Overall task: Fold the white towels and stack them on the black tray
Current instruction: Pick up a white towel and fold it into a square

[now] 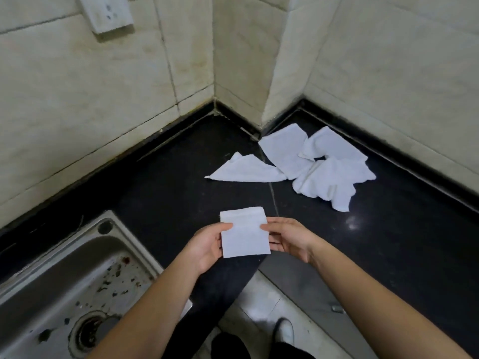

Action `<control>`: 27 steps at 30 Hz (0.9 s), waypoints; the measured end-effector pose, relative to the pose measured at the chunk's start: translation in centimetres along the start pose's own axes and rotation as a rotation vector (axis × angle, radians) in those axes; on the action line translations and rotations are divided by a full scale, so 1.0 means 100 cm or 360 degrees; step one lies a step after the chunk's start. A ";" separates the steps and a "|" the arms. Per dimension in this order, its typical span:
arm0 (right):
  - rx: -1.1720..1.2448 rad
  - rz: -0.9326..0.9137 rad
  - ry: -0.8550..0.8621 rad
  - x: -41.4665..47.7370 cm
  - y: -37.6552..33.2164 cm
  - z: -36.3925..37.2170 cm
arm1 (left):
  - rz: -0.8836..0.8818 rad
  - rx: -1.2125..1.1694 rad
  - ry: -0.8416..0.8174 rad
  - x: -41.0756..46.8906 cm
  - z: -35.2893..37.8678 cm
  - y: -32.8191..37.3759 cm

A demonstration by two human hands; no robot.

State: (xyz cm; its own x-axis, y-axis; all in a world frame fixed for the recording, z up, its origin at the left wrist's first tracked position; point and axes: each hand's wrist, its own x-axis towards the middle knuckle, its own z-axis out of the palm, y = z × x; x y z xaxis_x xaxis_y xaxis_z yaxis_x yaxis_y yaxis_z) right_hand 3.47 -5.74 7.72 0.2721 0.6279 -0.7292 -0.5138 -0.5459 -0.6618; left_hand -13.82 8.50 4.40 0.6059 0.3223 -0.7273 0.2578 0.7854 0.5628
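Observation:
A small white towel (pixel 243 234), folded into a neat rectangle, is held just above the black countertop (pixel 160 193). My left hand (pixel 207 246) grips its left edge and my right hand (pixel 287 238) grips its right edge, thumbs on top. Further back lies a loose white towel (pixel 246 169) folded roughly into a triangle. Behind and to the right of it sits a rumpled pile of white towels (pixel 324 164) near the wall corner. No black tray is visible.
A stainless steel sink (pixel 67 288) with dirt specks and a drain fills the lower left. Beige tiled walls (pixel 77 94) enclose the counter at the back, with a wall socket (pixel 106 12) upper left. The floor and a shoe (pixel 285 331) show below the counter edge.

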 end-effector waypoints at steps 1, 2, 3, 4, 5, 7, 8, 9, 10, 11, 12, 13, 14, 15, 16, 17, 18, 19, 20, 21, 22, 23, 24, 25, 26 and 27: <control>0.0049 -0.0034 0.0020 -0.009 0.001 -0.009 | 0.0010 0.0061 -0.0037 -0.001 0.011 0.001; 0.0084 -0.0078 0.0041 -0.020 0.002 -0.018 | 0.0023 0.0129 -0.0074 -0.004 0.024 0.004; 0.0120 -0.0117 0.0051 -0.031 0.003 -0.026 | 0.0043 0.0200 -0.0110 -0.008 0.038 0.006; 0.0147 -0.0170 0.0073 -0.045 0.002 -0.038 | 0.0073 0.0291 -0.0147 -0.012 0.056 0.009; 0.0175 -0.0199 0.0081 -0.053 0.001 -0.043 | 0.0102 0.0346 -0.0176 -0.015 0.066 0.012; 0.0263 -0.0295 0.0131 -0.083 0.003 -0.068 | 0.0161 0.0462 -0.0259 -0.028 0.105 0.012; 0.0293 -0.0341 0.0149 -0.101 0.007 -0.083 | 0.0188 0.0514 -0.0307 -0.033 0.126 0.008; 0.0321 -0.0382 0.0155 -0.116 0.010 -0.096 | 0.0215 0.0559 -0.0348 -0.037 0.144 0.004; 0.0345 -0.0413 0.0171 -0.132 0.015 -0.110 | 0.0240 0.0608 -0.0383 -0.042 0.163 -0.002; 0.0388 -0.0449 0.0189 -0.150 0.022 -0.126 | 0.0250 0.0647 -0.0411 -0.046 0.185 -0.011; 0.0428 -0.0485 0.0223 -0.173 0.034 -0.147 | 0.0254 0.0673 -0.0444 -0.051 0.213 -0.026; 0.0472 -0.0513 0.0252 -0.192 0.045 -0.165 | 0.0247 0.0688 -0.0476 -0.056 0.237 -0.040; 0.0512 -0.0540 0.0299 -0.216 0.060 -0.188 | 0.0232 0.0729 -0.0519 -0.062 0.266 -0.060; 0.0556 -0.0572 0.0351 -0.240 0.076 -0.210 | 0.0211 0.0769 -0.0564 -0.069 0.295 -0.080; 0.0590 -0.0606 0.0394 -0.260 0.090 -0.230 | 0.0196 0.0802 -0.0595 -0.074 0.321 -0.098; 0.0608 -0.0650 0.0444 -0.282 0.105 -0.251 | 0.0169 0.0834 -0.0614 -0.078 0.347 -0.118; 0.0634 -0.0696 0.0510 -0.309 0.125 -0.276 | 0.0142 0.0892 -0.0652 -0.083 0.379 -0.142; 0.0647 -0.0740 0.0577 -0.335 0.143 -0.299 | 0.0116 0.0949 -0.0688 -0.088 0.409 -0.165; 0.0660 -0.0769 0.0631 -0.355 0.154 -0.315 | 0.0103 0.0997 -0.0720 -0.092 0.431 -0.180; 0.0693 -0.0795 0.0726 -0.386 0.176 -0.338 | 0.0066 0.1070 -0.0792 -0.100 0.466 -0.208; 0.0724 -0.0826 0.0801 -0.410 0.192 -0.356 | 0.0037 0.1124 -0.0838 -0.108 0.493 -0.229; 0.0756 -0.0841 0.0869 -0.430 0.205 -0.369 | 0.0009 0.1158 -0.0888 -0.116 0.515 -0.246; 0.0803 -0.0869 0.0958 -0.457 0.225 -0.387 | -0.0022 0.1215 -0.0957 -0.125 0.544 -0.271; 0.0838 -0.0886 0.1036 -0.481 0.244 -0.403 | -0.0066 0.1261 -0.1026 -0.134 0.570 -0.294; 0.0871 -0.0895 0.1077 -0.493 0.254 -0.410 | -0.0066 0.1294 -0.1067 -0.140 0.584 -0.305; 0.0916 -0.0897 0.1158 -0.515 0.273 -0.425 | -0.0092 0.1350 -0.1141 -0.149 0.609 -0.328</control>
State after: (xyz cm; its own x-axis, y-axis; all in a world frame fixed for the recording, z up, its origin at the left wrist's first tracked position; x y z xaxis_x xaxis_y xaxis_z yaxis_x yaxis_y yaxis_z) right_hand 10.02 -76.51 19.80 0.9082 0.1239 -0.3998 -0.4167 0.1791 -0.8912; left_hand 14.56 -54.30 20.68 0.8003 -0.2983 -0.5201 0.5651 0.0852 0.8206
